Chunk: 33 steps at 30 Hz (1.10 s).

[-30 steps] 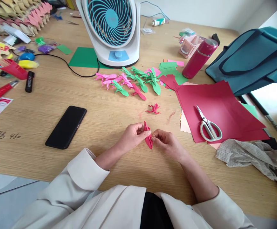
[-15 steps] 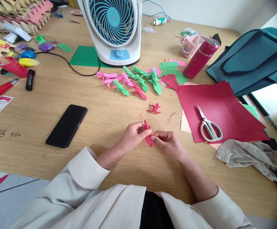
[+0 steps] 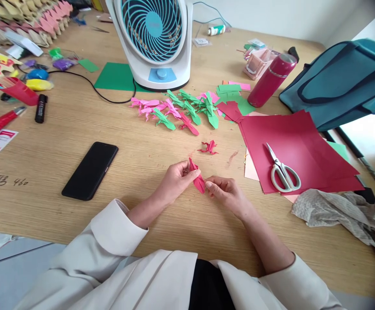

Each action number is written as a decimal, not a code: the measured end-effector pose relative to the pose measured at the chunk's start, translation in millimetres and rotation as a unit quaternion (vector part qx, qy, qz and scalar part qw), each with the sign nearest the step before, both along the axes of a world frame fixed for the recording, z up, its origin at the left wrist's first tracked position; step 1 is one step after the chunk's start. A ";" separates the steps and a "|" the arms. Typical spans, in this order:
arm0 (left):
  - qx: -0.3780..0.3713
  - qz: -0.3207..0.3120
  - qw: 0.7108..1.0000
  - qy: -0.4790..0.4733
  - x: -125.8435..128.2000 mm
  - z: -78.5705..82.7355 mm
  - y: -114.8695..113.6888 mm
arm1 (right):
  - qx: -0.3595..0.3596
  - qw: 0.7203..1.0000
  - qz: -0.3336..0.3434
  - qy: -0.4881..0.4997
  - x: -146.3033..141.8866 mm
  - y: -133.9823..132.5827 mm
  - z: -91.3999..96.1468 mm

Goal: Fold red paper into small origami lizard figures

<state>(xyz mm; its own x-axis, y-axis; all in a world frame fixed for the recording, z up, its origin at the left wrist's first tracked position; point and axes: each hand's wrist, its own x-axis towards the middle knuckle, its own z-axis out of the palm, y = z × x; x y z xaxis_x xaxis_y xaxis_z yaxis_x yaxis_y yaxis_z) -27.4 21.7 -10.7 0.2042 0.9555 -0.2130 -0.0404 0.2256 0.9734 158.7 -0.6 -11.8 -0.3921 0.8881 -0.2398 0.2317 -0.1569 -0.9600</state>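
Observation:
Between the thumb and fingers of my left hand (image 3: 178,180) is a narrow folded red origami piece (image 3: 197,180), tilted with its upper tip to the left. My right hand (image 3: 225,193) is pinched closed at the lower right edge of that piece; the fingertips hide exactly what they grip there. Just beyond my hands, a small red origami figure (image 3: 209,147) with thin limbs lies on the table. Farther off is a cluster of green origami figures (image 3: 192,111), with pink origami figures (image 3: 145,104) beside them and one longer red figure (image 3: 189,123).
Scissors (image 3: 283,172) lie on red paper sheets (image 3: 316,150) at my right, near a crumpled cloth (image 3: 332,209). A black phone (image 3: 90,171) lies at my left. Behind stand a fan (image 3: 161,75), a red flask (image 3: 271,81) and a teal bag (image 3: 339,86).
The folded red piece has shifted slightly left and tilted more, its broader face now showing. My left hand moved a little left with it; my right hand stays close to its edge.

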 end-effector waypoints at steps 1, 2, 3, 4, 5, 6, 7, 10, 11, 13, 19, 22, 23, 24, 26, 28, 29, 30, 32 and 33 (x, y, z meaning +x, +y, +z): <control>0.000 -0.012 1.000 0.004 2.1 -1.2 -2.1 | 0.006 1.000 -0.002 -0.007 -1.1 -0.1 0.9; -0.001 -0.021 1.000 0.006 4.0 -2.2 -3.7 | 0.009 1.000 -0.003 -0.013 -2.4 -0.5 1.7; -0.002 -0.022 1.000 0.006 5.4 -2.8 -4.8 | 0.010 1.000 -0.005 -0.017 -3.6 -1.1 2.6; -0.003 -0.017 1.000 0.002 6.3 -2.9 -5.2 | 0.009 1.000 -0.007 -0.020 -4.5 -2.0 3.1; -0.003 -0.007 1.000 -0.004 6.6 -2.6 -5.0 | 0.006 1.000 -0.007 -0.022 -5.1 -2.9 3.4; -0.004 0.002 1.000 -0.011 6.5 -1.9 -4.4 | 0.005 1.000 -0.005 -0.024 -5.2 -3.9 3.2; -0.004 0.009 1.000 -0.015 5.9 -1.0 -3.4 | 0.006 1.000 -0.002 -0.025 -4.7 -4.7 2.6; 0.004 0.017 1.000 -0.015 2.3 1.2 0.4 | 0.014 0.999 0.023 -0.027 -1.3 -5.7 -0.4; 0.009 0.021 1.000 -0.013 0.9 1.5 1.4 | 0.012 0.999 0.031 -0.023 -0.1 -5.3 -1.3; 0.018 0.022 1.000 -0.004 -1.6 0.8 2.4 | -0.006 1.000 0.029 0.004 1.2 -3.7 -1.9; 0.042 -0.075 0.995 0.040 1.3 -6.5 -4.2 | -0.035 0.993 -0.037 0.102 -5.6 -2.1 -1.7; 0.060 -0.084 0.993 0.051 4.2 -8.9 -7.3 | -0.031 0.995 -0.058 0.074 -8.7 -5.5 -6.6; 0.067 -0.081 0.993 0.053 4.6 -9.3 -7.8 | -0.027 0.995 -0.063 0.069 -9.1 -6.6 -8.5; 0.073 -0.078 0.993 0.055 4.9 -9.6 -8.2 | -0.022 0.995 -0.065 0.067 -9.2 -7.4 -10.1; 0.083 -0.076 0.992 0.064 5.0 -9.8 -8.6 | -0.010 0.996 -0.065 0.065 -9.1 -8.2 -12.1; 0.090 -0.081 0.990 0.075 5.2 -9.3 -8.9 | -0.004 0.996 -0.068 0.063 -9.2 -8.2 -12.6; 0.093 -0.082 0.989 0.078 5.3 -8.8 -8.9 | -0.003 0.996 -0.070 0.063 -9.4 -8.2 -12.4; 0.093 -0.080 0.989 0.078 5.4 -8.1 -8.8 | -0.003 0.995 -0.072 0.063 -9.7 -8.1 -12.0; 0.091 -0.072 0.991 0.073 5.5 -6.2 -8.2 | -0.003 0.995 -0.074 0.063 -10.4 -8.4 -11.2; 0.089 -0.069 0.991 0.069 5.3 -5.1 -7.8 | -0.002 0.995 -0.075 0.061 -10.8 -8.8 -10.9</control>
<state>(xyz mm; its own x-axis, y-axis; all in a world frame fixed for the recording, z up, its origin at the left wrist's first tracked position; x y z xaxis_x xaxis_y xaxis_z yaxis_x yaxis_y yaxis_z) -22.1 13.9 -15.8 0.3162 0.9454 -0.0788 0.1146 0.0443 0.9924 147.9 -9.4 -22.7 -0.2819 0.9381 -0.2012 0.0864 -0.1841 -0.9791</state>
